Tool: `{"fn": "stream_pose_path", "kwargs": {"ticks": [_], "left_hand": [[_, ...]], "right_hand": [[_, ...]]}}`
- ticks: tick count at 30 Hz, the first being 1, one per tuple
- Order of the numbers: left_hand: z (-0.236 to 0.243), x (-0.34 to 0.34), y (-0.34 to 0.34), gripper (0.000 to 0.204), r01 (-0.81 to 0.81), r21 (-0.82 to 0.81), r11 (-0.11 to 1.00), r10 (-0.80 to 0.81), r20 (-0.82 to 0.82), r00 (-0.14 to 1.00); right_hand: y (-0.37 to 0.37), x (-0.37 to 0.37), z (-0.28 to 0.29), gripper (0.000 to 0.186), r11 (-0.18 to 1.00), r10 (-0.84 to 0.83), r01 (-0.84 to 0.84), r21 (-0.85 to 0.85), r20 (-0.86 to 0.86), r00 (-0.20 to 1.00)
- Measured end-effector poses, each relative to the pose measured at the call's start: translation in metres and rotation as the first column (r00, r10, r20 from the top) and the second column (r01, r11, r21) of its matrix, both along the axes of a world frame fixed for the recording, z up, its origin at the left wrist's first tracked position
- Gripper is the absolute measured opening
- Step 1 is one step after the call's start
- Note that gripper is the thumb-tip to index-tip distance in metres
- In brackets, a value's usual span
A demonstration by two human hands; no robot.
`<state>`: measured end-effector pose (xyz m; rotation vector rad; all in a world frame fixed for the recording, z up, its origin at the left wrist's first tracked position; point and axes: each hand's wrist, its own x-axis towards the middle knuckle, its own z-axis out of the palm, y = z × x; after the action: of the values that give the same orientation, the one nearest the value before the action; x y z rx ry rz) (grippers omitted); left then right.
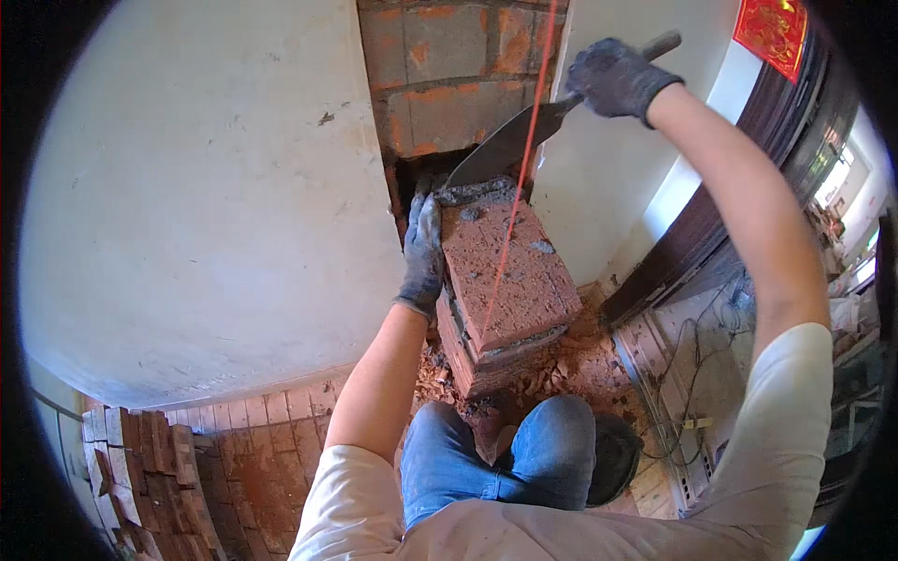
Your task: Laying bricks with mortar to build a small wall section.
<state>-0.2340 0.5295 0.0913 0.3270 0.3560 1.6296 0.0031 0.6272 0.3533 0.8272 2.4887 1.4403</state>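
My right hand (613,79), in a dark glove, is closed round the handle of a trowel (505,145). Its blade slants down to the left, with the tip at the far edge of a red brick stack (510,266). Grey mortar (475,193) lies in a strip along that far edge, and small lumps dot the brick top. Also gloved, my left hand (424,245) rests flat against the stack's upper left side, fingers stretched toward the dark gap in the wall. Whether its fingertips press on mortar I cannot tell.
A red string line (533,122) hangs across the stack. Behind is exposed brickwork (449,79) between white plaster walls (215,206). Bricks are piled (154,467) at the lower left. Rubble (599,360) surrounds the stack's base; a dark wooden frame (711,224) and cables (687,355) lie right.
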Motion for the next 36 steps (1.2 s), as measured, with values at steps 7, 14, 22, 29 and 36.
{"fn": "stream_pose_path", "kwargs": {"ticks": [7,14,22,29,36], "left_hand": [[-0.037,-0.001,0.026,0.043,-0.225,0.276,0.934,0.33,-0.436,0.837],[-0.031,-0.002,0.022,0.048,-0.284,0.329,0.9,0.427,-0.547,0.72],[-0.011,0.013,0.005,0.048,-0.296,0.372,0.88,0.465,-0.538,0.703],[-0.008,0.004,0.002,0.049,-0.284,0.392,0.875,0.472,-0.563,0.678],[-0.009,0.005,0.005,0.044,-0.313,0.314,0.896,0.442,-0.59,0.675]], "right_hand": [[-0.037,-0.012,0.002,0.011,0.995,-0.021,0.033,0.091,-0.128,0.992],[-0.073,-0.026,0.008,0.009,0.997,-0.019,0.028,0.078,-0.117,0.993],[-0.07,-0.031,0.008,0.011,0.996,-0.082,0.085,0.03,-0.086,0.993],[-0.062,-0.035,0.004,0.012,0.993,-0.118,0.117,-0.019,-0.083,0.99],[-0.072,-0.029,0.014,0.018,0.985,-0.172,0.169,-0.043,-0.091,0.981]]}}
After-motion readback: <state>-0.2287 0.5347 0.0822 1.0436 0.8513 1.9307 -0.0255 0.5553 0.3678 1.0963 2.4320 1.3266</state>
